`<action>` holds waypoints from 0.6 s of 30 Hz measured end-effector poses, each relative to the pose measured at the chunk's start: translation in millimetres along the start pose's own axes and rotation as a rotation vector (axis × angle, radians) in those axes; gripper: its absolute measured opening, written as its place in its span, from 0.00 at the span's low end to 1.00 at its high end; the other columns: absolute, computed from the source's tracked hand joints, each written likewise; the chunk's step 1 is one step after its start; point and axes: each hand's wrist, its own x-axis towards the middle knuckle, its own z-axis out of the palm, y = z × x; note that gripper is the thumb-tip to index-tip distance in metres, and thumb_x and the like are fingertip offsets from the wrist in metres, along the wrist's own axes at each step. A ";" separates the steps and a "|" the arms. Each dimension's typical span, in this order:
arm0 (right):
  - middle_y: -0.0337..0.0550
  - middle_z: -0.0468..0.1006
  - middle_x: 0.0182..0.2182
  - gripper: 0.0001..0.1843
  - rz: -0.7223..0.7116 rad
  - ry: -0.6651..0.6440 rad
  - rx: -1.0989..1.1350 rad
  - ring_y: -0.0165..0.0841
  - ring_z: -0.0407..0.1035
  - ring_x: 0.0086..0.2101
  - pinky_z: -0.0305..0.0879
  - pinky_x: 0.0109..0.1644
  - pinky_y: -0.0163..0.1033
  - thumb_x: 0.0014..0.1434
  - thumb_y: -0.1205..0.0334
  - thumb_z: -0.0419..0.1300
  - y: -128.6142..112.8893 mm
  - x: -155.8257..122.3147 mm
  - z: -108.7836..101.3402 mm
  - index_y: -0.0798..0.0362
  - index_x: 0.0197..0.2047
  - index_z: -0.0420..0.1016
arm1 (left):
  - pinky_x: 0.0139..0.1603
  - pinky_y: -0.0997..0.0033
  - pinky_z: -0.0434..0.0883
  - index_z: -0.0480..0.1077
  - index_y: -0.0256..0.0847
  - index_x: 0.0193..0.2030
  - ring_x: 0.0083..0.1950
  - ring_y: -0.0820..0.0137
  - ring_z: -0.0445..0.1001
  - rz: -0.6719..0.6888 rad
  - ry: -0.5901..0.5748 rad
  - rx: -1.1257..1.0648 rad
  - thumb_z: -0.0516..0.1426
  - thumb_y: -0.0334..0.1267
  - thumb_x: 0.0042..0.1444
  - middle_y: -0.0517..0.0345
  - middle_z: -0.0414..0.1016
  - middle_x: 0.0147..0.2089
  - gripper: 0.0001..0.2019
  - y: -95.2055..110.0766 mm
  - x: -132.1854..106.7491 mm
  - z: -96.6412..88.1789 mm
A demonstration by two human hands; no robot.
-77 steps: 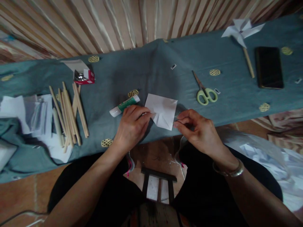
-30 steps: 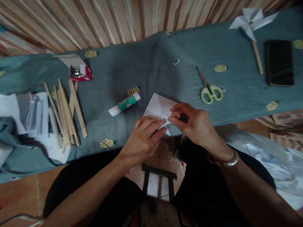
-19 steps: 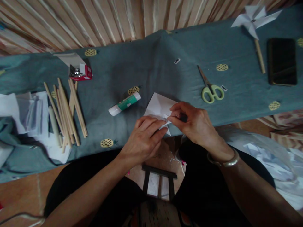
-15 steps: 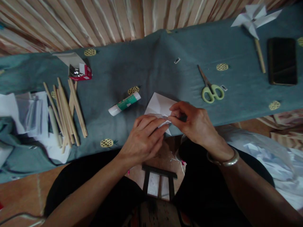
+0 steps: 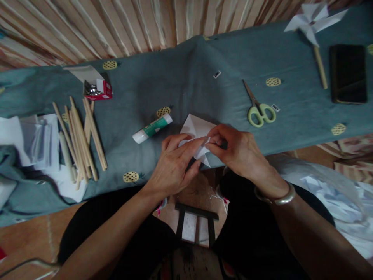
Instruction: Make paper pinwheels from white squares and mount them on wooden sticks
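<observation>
In the upper left an open red box holds shiny metal pieces; at centre the left hand, thumb spread, presses half-hidden white paper, the right hand pinching a small indistinct thing.

Beyond the white paper, there was room to reach across the tablecloth between the glue stick and the scissors, while wooden sticks and a red box obstructed the left and a pinwheel and a phone the far right.

Beige pleated curtain; brown tiled floor; dim light.
</observation>
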 end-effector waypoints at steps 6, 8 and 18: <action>0.40 0.80 0.28 0.04 -0.005 -0.009 -0.001 0.35 0.75 0.30 0.67 0.35 0.40 0.57 0.65 0.61 -0.4 0.3 0.4 0.50 0.37 0.74 | 0.61 0.52 0.59 0.62 0.36 0.64 0.62 0.57 0.64 0.036 -0.013 0.030 0.50 0.40 0.66 0.47 0.76 0.53 0.22 -2.0 2.6 3.5; 0.40 0.80 0.28 0.04 -0.006 -0.009 -0.003 0.36 0.75 0.30 0.67 0.35 0.40 0.57 0.65 0.60 0.0 0.7 0.8 0.49 0.37 0.74 | 0.61 0.51 0.59 0.62 0.36 0.64 0.62 0.57 0.64 0.040 -0.007 0.036 0.49 0.41 0.66 0.47 0.77 0.52 0.22 -3.4 2.6 5.2; 0.43 0.80 0.31 0.04 -0.031 0.008 -0.041 0.37 0.75 0.33 0.67 0.38 0.41 0.60 0.63 0.60 2.4 -1.9 0.5 0.52 0.39 0.74 | 0.60 0.53 0.61 0.61 0.40 0.63 0.60 0.59 0.68 0.092 0.058 0.161 0.53 0.39 0.65 0.52 0.79 0.48 0.20 -2.6 1.3 13.5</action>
